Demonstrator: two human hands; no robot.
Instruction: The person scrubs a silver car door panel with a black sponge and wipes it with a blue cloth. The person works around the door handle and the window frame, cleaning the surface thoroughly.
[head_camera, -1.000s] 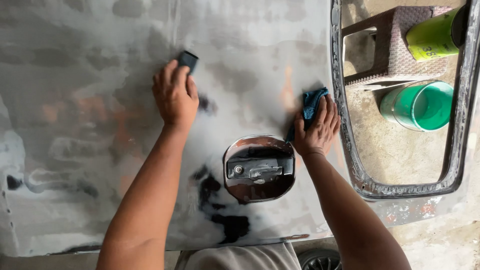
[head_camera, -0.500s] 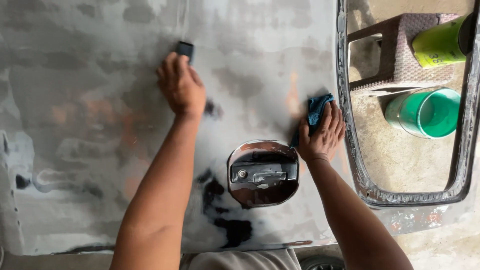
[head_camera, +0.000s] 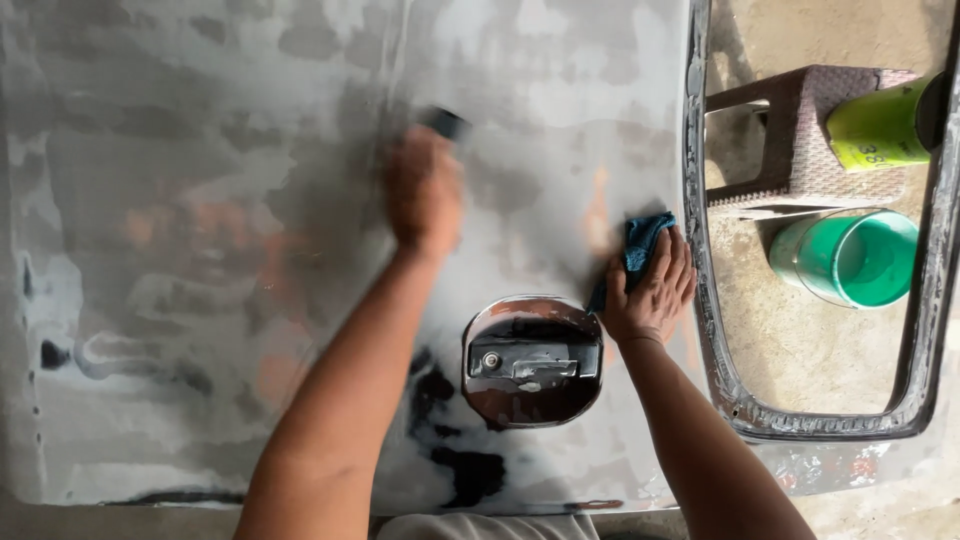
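A grey, patchy car door panel (head_camera: 200, 250) lies flat under me, sanded and wet. My left hand (head_camera: 424, 190), blurred by motion, presses a small dark sanding block (head_camera: 446, 123) against the panel near its upper middle. My right hand (head_camera: 652, 288) rests flat on a blue cloth (head_camera: 640, 245) close to the panel's window edge. Between my forearms sits the recessed door handle (head_camera: 530, 362), with bare brownish metal around it.
The window opening frame (head_camera: 712, 330) runs down the right. Through it I see a green bucket (head_camera: 855, 258), a brown woven stool (head_camera: 815, 140) and a yellow-green container (head_camera: 880, 125) on a concrete floor. Black paint patches (head_camera: 470, 470) remain below the handle.
My left hand with the sanding block has slid back and forth over the upper panel and is blurred now. The right hand stays on the blue cloth.
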